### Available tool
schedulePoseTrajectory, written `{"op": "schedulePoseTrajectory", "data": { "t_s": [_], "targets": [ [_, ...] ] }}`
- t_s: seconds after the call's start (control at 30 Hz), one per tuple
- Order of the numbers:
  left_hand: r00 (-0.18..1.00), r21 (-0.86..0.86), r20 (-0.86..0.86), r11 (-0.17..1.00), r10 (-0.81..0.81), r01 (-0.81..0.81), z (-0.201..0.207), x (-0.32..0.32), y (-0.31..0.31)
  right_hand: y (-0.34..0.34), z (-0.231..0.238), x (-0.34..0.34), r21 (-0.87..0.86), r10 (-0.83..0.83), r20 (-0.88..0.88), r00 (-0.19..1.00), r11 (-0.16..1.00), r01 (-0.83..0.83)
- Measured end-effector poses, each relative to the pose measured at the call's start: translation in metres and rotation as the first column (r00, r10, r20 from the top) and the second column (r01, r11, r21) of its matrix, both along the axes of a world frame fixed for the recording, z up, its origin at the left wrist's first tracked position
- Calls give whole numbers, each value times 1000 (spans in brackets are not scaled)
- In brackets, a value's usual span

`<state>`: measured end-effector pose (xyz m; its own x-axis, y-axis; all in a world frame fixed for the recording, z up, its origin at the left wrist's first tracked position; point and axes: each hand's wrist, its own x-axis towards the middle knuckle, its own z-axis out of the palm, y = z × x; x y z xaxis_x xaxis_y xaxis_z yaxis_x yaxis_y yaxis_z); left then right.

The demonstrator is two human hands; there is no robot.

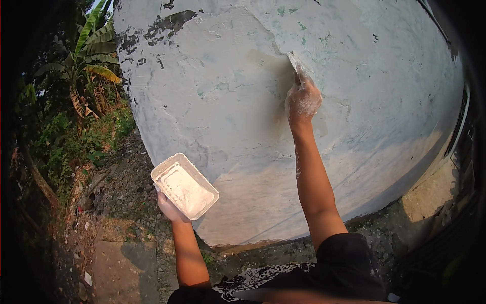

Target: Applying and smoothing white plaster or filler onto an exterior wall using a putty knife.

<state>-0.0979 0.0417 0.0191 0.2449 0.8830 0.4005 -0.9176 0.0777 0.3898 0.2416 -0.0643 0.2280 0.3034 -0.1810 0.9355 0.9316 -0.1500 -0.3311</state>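
Observation:
A pale, weathered wall (pixel 228 114) with bluish-green flecks fills the middle of the view. My right hand (pixel 305 100), dusted with white, is closed around a putty knife (pixel 294 62), whose white-smeared blade lies against the upper part of the wall. Just left of that blade is a darker grey patch, partly the arm's shadow. Lower left, my left hand (pixel 169 207) grips a rectangular white plastic tub (pixel 211 197) from below and holds it tilted toward me. White putty (pixel 188 190) covers the bottom of the tub and streaks its sides.
Bare dark patches (pixel 172 23) show where the coating has peeled at the wall's upper left. Banana plants (pixel 96 45) and other greenery stand left of the wall. Rubble (pixel 114 195) and a concrete slab (pixel 124 271) lie below. A pipe (pixel 459 124) runs along the right edge.

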Motion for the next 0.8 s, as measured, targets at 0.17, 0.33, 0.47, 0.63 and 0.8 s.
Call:
{"op": "schedulePoseTrajectory", "data": {
  "t_s": [0.17,0.33,0.47,0.63,0.8],
  "targets": [
    [999,-33,14,999,-33,33,9,1,8,50,-15,-38,-162,-100,14,995,982,101],
    [989,-50,71,990,-129,133,15,-10,13,66,-21,-106,-421,231,265,936,901,-103],
    [1000,-63,20,998,-16,17,12,-21,23,24,12,-67,-38,28,154,988,999,-22],
    [994,-98,-59,991,91,-97,3,-26,36,69,-44,-39,-212,-110,289,951,961,175],
    [992,-151,-64,981,112,-120,3,-42,39,54,-72,-91,-475,263,399,878,879,-47]
  ]
}}
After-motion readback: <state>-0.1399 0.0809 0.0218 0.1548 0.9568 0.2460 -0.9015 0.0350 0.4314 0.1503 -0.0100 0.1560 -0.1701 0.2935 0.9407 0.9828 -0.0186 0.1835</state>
